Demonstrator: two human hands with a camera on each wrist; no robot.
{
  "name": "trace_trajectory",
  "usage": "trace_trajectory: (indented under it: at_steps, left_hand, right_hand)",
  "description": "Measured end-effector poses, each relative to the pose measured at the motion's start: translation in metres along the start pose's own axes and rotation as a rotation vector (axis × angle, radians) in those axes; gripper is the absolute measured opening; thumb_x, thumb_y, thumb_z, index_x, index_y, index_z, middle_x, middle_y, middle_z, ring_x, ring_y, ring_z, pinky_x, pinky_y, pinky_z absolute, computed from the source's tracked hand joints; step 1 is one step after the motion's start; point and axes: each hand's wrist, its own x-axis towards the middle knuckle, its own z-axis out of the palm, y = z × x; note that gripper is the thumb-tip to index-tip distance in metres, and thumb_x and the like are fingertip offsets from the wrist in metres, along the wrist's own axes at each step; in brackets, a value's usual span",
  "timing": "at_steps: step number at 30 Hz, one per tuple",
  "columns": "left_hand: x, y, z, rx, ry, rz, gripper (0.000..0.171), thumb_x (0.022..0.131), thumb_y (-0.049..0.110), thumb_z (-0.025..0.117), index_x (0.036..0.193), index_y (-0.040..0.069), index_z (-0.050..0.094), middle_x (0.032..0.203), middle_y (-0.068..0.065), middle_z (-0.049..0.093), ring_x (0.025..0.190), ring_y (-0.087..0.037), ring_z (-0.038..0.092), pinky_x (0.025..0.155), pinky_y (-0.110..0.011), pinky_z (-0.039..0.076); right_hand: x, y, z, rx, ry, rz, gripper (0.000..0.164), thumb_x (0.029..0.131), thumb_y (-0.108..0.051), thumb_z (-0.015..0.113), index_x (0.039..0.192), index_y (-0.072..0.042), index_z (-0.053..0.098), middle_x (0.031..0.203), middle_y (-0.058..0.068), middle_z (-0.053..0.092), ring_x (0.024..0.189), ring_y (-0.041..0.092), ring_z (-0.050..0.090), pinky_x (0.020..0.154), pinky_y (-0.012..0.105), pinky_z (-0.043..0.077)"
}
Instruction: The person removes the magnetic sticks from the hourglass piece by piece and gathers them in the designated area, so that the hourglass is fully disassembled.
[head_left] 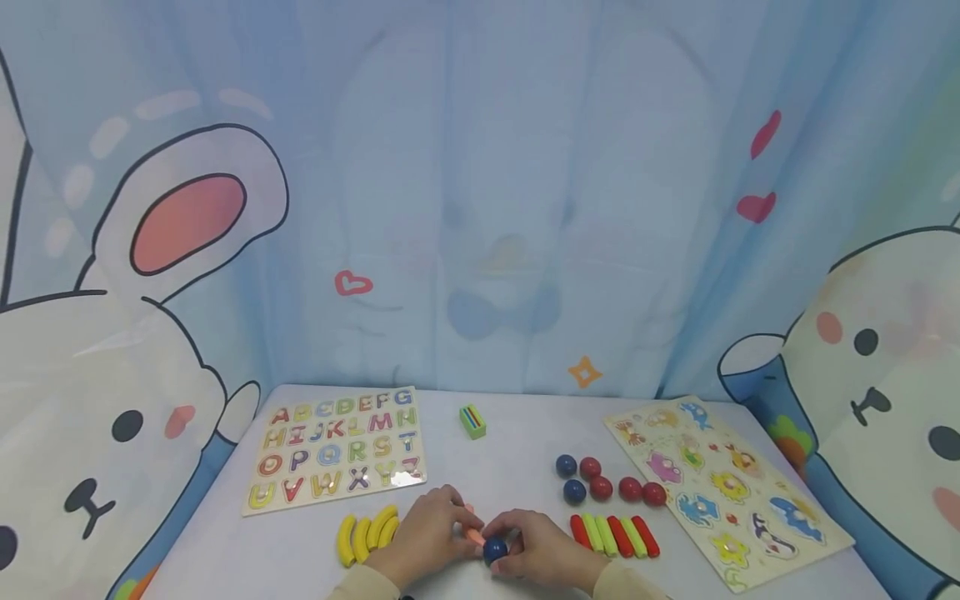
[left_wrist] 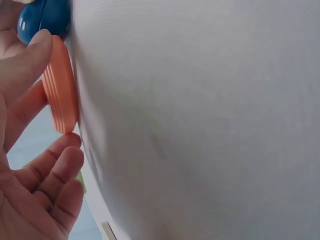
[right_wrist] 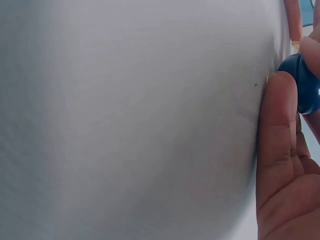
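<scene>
Near the front of the table my left hand (head_left: 433,533) pinches an orange ridged toy piece (left_wrist: 61,90) between thumb and fingers; its lower edge lies at the white tabletop. My right hand (head_left: 546,548) holds a dark blue ball (head_left: 495,550) with thumb and fingers, right beside the orange piece. In the right wrist view the ball (right_wrist: 305,82) is partly cut off by the frame edge. The left thumb tip lies against or very close to the ball in the left wrist view; whether it touches cannot be told.
Left of the hands are several yellow banana-shaped pieces (head_left: 362,537), with an alphabet board (head_left: 337,450) behind. A green striped block (head_left: 472,422) stands at the back. To the right lie red and green sticks (head_left: 615,535), red balls (head_left: 630,489), blue balls (head_left: 574,492) and an animal puzzle board (head_left: 727,492).
</scene>
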Motion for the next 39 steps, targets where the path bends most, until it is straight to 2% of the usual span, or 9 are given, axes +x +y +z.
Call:
trace_trajectory:
  at_steps: [8,13,19,22,28,32,39]
  left_hand:
    - [-0.001,-0.002,0.003,-0.019,0.011,0.042,0.021,0.076,0.04,0.086,0.095,0.037,0.079,0.103,0.014,0.056,0.096,-0.009,0.051,0.087,-0.035,0.047]
    - [-0.003,-0.004,0.001,0.045,0.025,0.069,0.024,0.075,0.045,0.085,0.096,0.036,0.078,0.104,0.014,0.059,0.098,-0.01,0.053,0.089,-0.037,0.046]
    - [-0.007,-0.005,-0.003,0.144,0.036,0.044,0.032,0.071,0.05,0.085,0.099,0.035,0.078,0.102,0.014,0.06,0.096,-0.012,0.054,0.088,-0.037,0.046]
    - [-0.012,-0.009,-0.007,0.207,0.036,0.038,0.039,0.071,0.054,0.084,0.104,0.034,0.077,0.1,0.015,0.06,0.095,-0.012,0.054,0.088,-0.037,0.046]
    - [-0.029,-0.026,-0.019,0.274,0.07,0.082,0.042,0.071,0.054,0.084,0.106,0.03,0.077,0.104,0.014,0.063,0.102,-0.013,0.057,0.103,-0.043,0.039]
    - [-0.041,-0.036,-0.028,0.286,0.106,0.106,0.042,0.07,0.05,0.086,0.104,0.028,0.077,0.108,0.01,0.066,0.107,-0.015,0.058,0.107,-0.05,0.035]
    - [-0.051,-0.041,-0.035,0.244,0.1,0.109,0.042,0.07,0.045,0.087,0.106,0.025,0.078,0.113,0.008,0.067,0.113,-0.013,0.058,0.108,-0.055,0.033]
  right_hand:
    - [0.003,0.003,0.0,-0.031,-0.004,0.005,0.03,0.083,-0.018,0.082,0.111,-0.025,0.073,0.095,-0.002,0.059,0.083,0.02,0.055,0.073,0.032,0.05]
    - [0.001,0.003,-0.001,-0.03,-0.011,-0.002,0.028,0.084,-0.018,0.081,0.11,-0.026,0.072,0.097,-0.002,0.059,0.085,0.02,0.055,0.075,0.034,0.049]
    - [-0.003,0.002,-0.002,-0.035,-0.004,-0.007,0.026,0.085,-0.019,0.08,0.109,-0.025,0.071,0.094,-0.001,0.059,0.082,0.02,0.056,0.072,0.029,0.051]
    - [-0.003,0.002,-0.002,-0.033,-0.001,-0.005,0.027,0.085,-0.02,0.08,0.11,-0.025,0.07,0.093,-0.001,0.059,0.081,0.02,0.056,0.07,0.027,0.05]
    - [-0.002,0.003,-0.002,-0.014,0.002,0.005,0.029,0.084,-0.02,0.08,0.11,-0.024,0.069,0.09,0.002,0.059,0.081,0.021,0.056,0.068,0.026,0.048]
    - [-0.002,0.005,-0.003,0.005,0.004,0.01,0.03,0.084,-0.018,0.08,0.11,-0.022,0.069,0.09,0.003,0.058,0.081,0.021,0.056,0.068,0.027,0.049]
    - [-0.008,0.004,-0.017,0.077,-0.001,-0.035,0.033,0.085,-0.019,0.079,0.117,-0.018,0.069,0.096,0.002,0.063,0.078,0.022,0.059,0.064,0.028,0.053]
